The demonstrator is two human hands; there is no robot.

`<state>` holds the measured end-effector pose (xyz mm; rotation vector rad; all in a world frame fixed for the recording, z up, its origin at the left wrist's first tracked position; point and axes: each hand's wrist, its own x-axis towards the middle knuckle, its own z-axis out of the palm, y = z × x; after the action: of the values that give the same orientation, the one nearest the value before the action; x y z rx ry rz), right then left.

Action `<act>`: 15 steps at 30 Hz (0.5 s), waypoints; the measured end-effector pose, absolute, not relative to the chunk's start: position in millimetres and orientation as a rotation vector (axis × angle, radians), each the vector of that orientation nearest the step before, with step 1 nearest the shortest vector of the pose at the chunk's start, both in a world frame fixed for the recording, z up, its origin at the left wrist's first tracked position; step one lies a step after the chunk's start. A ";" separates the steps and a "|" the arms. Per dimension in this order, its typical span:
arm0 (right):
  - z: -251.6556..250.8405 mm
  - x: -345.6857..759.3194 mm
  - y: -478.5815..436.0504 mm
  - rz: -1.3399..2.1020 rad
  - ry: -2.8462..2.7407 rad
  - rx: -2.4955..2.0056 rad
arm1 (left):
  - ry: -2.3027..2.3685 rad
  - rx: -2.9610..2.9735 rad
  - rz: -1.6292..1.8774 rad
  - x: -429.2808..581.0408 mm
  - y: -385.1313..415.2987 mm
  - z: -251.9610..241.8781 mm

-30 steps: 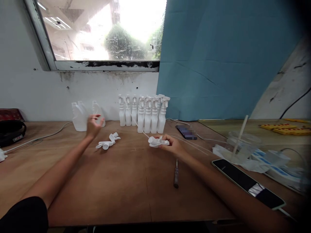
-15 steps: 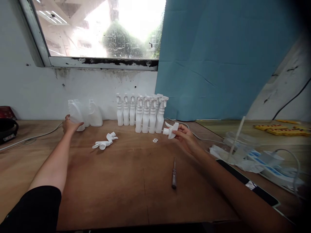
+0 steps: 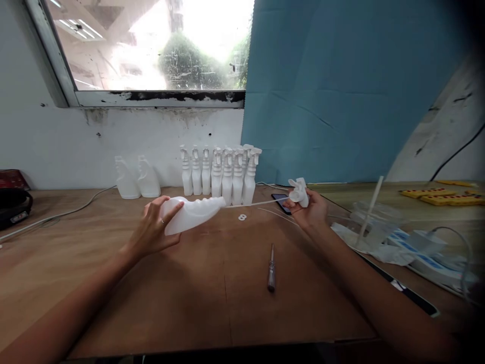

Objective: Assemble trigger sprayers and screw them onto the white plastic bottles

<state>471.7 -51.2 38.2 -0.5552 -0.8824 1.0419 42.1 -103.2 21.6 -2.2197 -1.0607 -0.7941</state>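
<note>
Nearest, a screwdriver [image 3: 271, 268] lies mid-table [image 3: 113, 283]. Beyond, the left hand [image 3: 151, 233] grips an empty bottle [image 3: 193, 214] by its body, sideways above the table. The right hand [image 3: 310, 211] pinches a spray head [image 3: 299, 191] whose bendy tube [image 3: 253, 203] points at its mouth. Both seem light, thin-walled. At the far edge stand capped bottles [image 3: 220, 174].

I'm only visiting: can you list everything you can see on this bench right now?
table: one, brown wood, under everything
spray bottles: about eight, white, standing by the back wall
empty bottles: two, white, back left
held bottle: one, white, sideways in the left hand
spray head: one, white, with a thin tube, in the right hand
ring: one, white, mid-table
screwdriver: one, dark, centre
phone: one, dark, beside the right hand
yellow parts: several, far right
blue sheet: one, on the wall
left hand: grips held bottle
right hand: grips spray head
</note>
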 end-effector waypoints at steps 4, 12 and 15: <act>38.7 477.4 -49.6 1.004 -0.843 -0.546 | -1.009 -2.223 -0.740 39.7 -100.0 15.4; 37.8 482.8 -47.2 0.970 -0.860 -0.570 | -1.054 -2.244 -0.768 36.7 -101.8 15.7; 35.9 477.3 -48.4 0.958 -0.878 -0.558 | -1.040 -2.256 -0.775 40.7 -104.5 16.6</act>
<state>477.3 -48.4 35.9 -0.5580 -0.8782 0.9580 40.7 -104.5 16.6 -2.2556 -1.0400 -0.7747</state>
